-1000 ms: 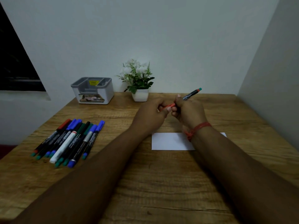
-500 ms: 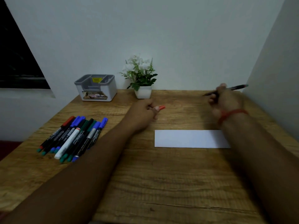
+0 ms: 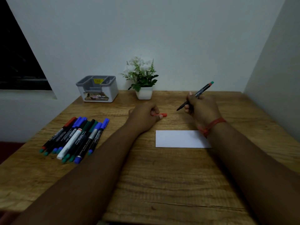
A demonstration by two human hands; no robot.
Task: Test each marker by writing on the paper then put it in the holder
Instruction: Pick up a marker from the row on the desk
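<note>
Fingers of right hand (image 3: pixel 203 108) curled round uncapped marker (image 3: pixel 197 95), tip above paper (image 3: pixel 180 138); left hand (image 3: pixel 144 117) fingers pinch red cap (image 3: pixel 163 114).

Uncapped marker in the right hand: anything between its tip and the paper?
Nothing visible. The marker in the right hand hangs above the table, behind the paper. The left hand holds the orange cap off to the side.

You face a wood-grain counter (image 3: pixel 162 176) set in a dim corner of pale walls (image 3: pixel 146 30), with a dark window (image 3: pixel 17 62) at far left.
</note>
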